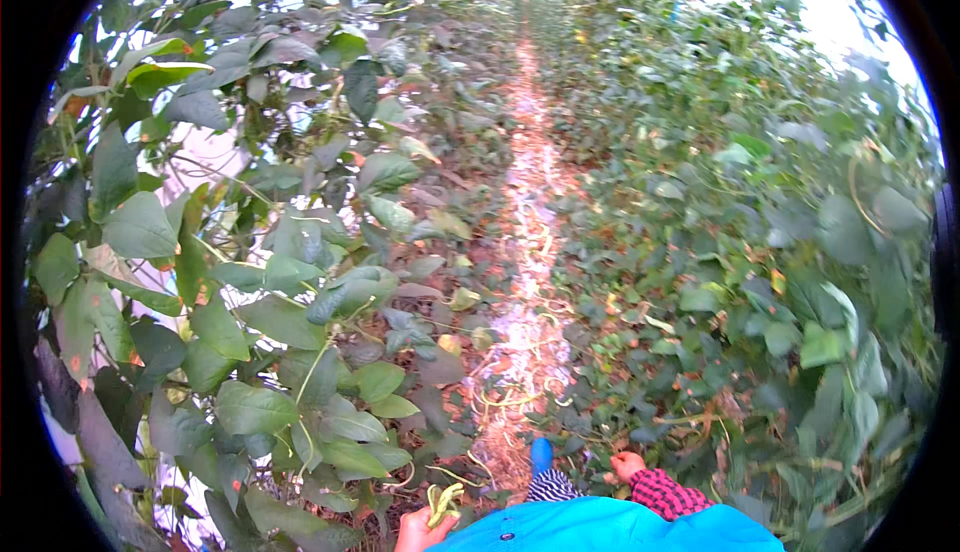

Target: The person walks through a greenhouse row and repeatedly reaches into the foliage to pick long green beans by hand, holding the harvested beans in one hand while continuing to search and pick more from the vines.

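At the bottom edge, my left hand [424,531] grips a small folded bunch of pale green bean pods [444,505]. My right hand [628,466] reaches low into the bean vines [675,394] on the right, its fingers curled close to stems and leaves. Whether those fingers hold anything is too small to make out. A red-and-black checked sleeve [670,493] covers my right forearm. Several long, pale pods lie or hang near the path, among them a curved pod [457,475] just above my left hand.
Tall leafy vines [300,312] wall in the left side, with broad leaves close to me. A narrow, litter-strewn path [529,312] runs straight ahead between the rows. My blue boot [541,453] stands on it, below a bright blue garment [585,528] across the bottom.
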{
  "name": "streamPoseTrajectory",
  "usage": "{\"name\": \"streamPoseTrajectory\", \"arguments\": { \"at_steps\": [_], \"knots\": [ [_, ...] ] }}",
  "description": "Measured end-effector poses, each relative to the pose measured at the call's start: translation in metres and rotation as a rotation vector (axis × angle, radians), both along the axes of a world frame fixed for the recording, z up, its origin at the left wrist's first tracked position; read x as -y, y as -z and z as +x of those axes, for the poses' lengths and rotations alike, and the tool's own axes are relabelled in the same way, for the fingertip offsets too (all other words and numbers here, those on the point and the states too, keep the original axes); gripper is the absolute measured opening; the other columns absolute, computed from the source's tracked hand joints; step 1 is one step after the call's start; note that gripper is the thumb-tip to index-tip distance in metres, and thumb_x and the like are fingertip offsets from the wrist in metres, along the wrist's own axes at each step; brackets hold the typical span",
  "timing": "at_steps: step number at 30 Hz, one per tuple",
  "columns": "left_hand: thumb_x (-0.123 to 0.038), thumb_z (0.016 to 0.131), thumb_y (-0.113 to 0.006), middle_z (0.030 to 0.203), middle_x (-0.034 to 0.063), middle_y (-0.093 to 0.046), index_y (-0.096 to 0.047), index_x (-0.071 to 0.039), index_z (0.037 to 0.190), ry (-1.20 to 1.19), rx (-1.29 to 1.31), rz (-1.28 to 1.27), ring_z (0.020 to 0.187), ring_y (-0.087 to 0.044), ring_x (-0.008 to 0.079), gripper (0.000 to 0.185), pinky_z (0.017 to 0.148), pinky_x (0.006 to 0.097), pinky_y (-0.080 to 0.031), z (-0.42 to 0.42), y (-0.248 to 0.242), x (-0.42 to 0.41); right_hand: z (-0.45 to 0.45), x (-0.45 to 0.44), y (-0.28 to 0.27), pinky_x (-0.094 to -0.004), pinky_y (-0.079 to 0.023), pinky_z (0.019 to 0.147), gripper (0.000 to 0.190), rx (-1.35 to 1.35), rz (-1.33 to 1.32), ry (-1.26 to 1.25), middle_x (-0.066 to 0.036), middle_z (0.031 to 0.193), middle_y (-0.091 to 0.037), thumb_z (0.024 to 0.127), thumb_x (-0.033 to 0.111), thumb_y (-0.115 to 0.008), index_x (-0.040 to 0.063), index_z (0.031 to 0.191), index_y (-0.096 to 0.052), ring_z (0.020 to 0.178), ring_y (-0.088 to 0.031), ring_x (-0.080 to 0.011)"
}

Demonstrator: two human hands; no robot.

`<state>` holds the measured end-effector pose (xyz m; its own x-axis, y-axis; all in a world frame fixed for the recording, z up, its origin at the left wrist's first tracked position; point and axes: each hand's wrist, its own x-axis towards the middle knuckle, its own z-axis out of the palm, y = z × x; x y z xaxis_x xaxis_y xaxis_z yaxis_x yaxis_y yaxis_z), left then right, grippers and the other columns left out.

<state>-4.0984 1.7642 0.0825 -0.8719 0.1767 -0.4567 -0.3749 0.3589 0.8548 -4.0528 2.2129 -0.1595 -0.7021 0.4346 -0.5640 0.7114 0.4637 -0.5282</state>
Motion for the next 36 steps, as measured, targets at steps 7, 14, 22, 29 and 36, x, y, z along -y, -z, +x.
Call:
{"name": "streamPoseTrajectory", "arguments": {
  "at_steps": [7, 14, 22, 29, 36],
  "knots": [
    [-0.016, 0.079, -0.060, 0.062, 0.0003, -0.052, -0.057, 0.001, 0.075, -0.001, -0.023, 0.076, 0.059, -0.041, 0.0078, 0.017, 0.050, 0.0289, -0.037, -0.068, -0.018, -0.082, -0.053, -0.103, 0.077, -0.0351, -0.044, 0.074, 0.033, 0.042, -0.066, 0.224, -0.016, 0.084, -0.062, 0.075, 0.033, -0.054, 0.004, 0.087, -0.062, 0.081, -0.059, -0.0284],
    [-0.017, 0.078, -0.062, 0.057, -0.0031, -0.046, -0.054, -0.001, 0.071, -0.021, -0.104, 0.068, 0.055, -0.039, 0.0050, 0.020, 0.046, 0.0239, -0.033, -0.133, -0.040, -0.150, -0.050, -0.164, 0.045, -0.0320, -0.044, 0.045, 0.018, 0.027, -0.429, 0.336, -0.008, 0.062, -0.054, 0.083, 0.018, -0.049, 0.000, 0.081, -0.054, 0.048, -0.049, -0.0176],
    [-0.014, 0.078, -0.061, 0.067, 0.0001, -0.055, -0.058, 0.003, 0.088, 0.009, -0.073, 0.102, 0.061, -0.044, 0.0063, 0.020, 0.053, 0.0256, -0.040, -0.176, -0.057, -0.155, -0.051, -0.176, 0.073, -0.0341, -0.043, 0.082, 0.043, 0.159, 0.128, 0.009, -0.014, 0.100, -0.058, 0.074, 0.041, -0.056, 0.007, 0.100, -0.059, 0.094, -0.054, -0.0279],
    [-0.016, 0.080, -0.060, 0.064, -0.0008, -0.054, -0.057, 0.003, 0.087, -0.059, -0.098, 0.191, 0.060, -0.044, 0.0050, 0.020, 0.051, 0.0254, -0.039, -0.198, -0.039, -0.131, -0.091, -0.194, 0.131, -0.0361, -0.044, 0.079, 0.042, 0.143, -0.303, 0.009, -0.019, 0.094, -0.059, 0.076, 0.037, -0.052, 0.000, 0.094, -0.060, 0.091, -0.056, -0.0322],
    [-0.027, 0.079, -0.061, 0.062, 0.0049, -0.056, -0.061, -0.005, 0.084, 0.141, -0.435, 0.014, 0.057, -0.050, 0.0091, 0.023, 0.056, 0.0267, -0.043, -0.229, 0.013, -0.092, -0.138, -0.185, 0.145, -0.0346, -0.042, 0.082, 0.047, 0.129, 0.137, -0.299, -0.016, 0.098, -0.059, 0.076, 0.044, -0.053, 0.003, 0.099, -0.059, 0.094, -0.055, -0.0276]
  ]
}}
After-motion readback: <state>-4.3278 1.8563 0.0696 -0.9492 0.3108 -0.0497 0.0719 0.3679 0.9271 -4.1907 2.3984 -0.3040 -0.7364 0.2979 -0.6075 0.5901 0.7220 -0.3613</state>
